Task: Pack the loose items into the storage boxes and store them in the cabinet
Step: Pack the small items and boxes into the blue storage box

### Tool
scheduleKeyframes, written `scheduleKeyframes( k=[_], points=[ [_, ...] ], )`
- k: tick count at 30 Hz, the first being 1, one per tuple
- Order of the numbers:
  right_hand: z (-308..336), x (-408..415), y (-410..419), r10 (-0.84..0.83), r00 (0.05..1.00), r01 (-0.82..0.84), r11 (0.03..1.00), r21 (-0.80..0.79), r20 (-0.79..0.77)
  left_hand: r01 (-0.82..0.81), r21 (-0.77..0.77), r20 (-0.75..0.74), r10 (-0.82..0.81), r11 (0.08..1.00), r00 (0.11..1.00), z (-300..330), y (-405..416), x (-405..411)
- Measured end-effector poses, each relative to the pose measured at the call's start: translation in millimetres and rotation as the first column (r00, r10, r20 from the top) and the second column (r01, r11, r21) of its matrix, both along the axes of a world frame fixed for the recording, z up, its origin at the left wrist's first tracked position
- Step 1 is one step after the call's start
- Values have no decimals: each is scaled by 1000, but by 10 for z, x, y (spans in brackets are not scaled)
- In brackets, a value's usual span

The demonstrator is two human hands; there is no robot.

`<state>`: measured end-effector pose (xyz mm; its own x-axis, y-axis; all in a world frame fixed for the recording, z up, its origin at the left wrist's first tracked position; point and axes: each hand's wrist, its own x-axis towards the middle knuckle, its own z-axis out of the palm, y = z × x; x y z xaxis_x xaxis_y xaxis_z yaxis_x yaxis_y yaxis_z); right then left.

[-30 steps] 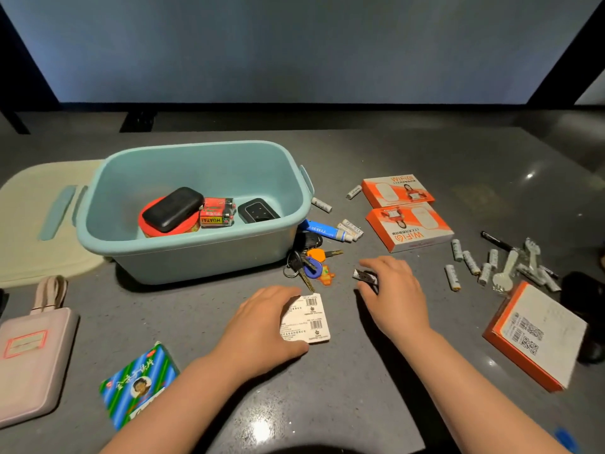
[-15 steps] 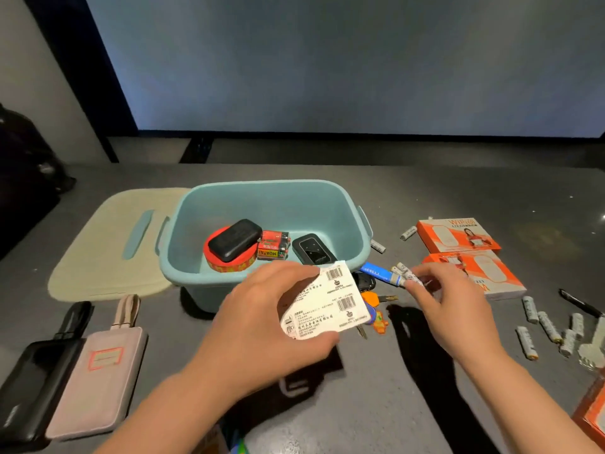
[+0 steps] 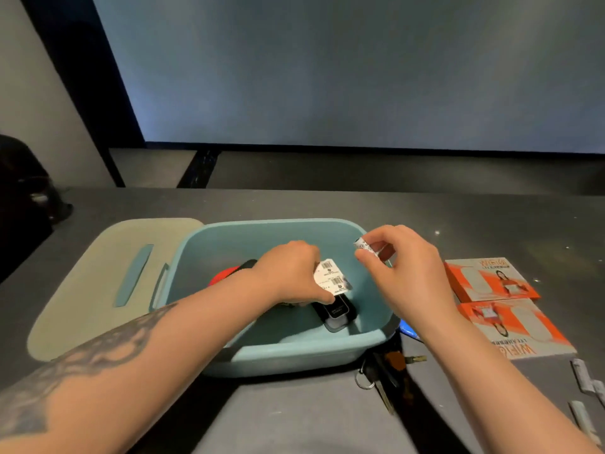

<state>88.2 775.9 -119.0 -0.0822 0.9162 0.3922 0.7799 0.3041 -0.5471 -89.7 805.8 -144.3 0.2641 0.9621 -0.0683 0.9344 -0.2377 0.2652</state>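
A teal storage box (image 3: pixel 294 353) stands on the grey table. Inside it lie a black device (image 3: pixel 337 314) and a red round thing (image 3: pixel 226 275), partly hidden by my arm. My left hand (image 3: pixel 288 273) is down inside the box, holding a white barcode card (image 3: pixel 332 278) just above the black device. My right hand (image 3: pixel 409 273) hovers over the box's right side, pinching a small white battery (image 3: pixel 366 247) between thumb and fingers.
The box's pale lid (image 3: pixel 98 283) lies flat to the left. Two orange packets (image 3: pixel 491 283) sit to the right, with loose batteries (image 3: pixel 582 378) beyond them. A bunch of keys (image 3: pixel 383 371) and a blue item (image 3: pixel 407 332) lie by the box's front right corner.
Both hands lifted items from the table and moved forward over the box. The left hand lowered the card into the box; the right carried a battery above its right side.
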Motion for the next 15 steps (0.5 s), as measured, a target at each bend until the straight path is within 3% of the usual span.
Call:
scheduleKeyframes(
  k=[9, 12, 15],
  points=[
    [-176, 30, 177, 40, 982, -29, 998, -62, 185, 190, -95, -114, -200, 977, 973, -440, 396, 147],
    [-207, -55, 302, 55, 936, -43, 998, -41, 348, 169, -125, -95, -181, 978, 979, -344, 359, 67],
    [-244, -239, 496, 97, 823, -85, 995, -48, 560, 84, -33, 3, -84, 996, 996, -42, 208, -174]
  ],
)
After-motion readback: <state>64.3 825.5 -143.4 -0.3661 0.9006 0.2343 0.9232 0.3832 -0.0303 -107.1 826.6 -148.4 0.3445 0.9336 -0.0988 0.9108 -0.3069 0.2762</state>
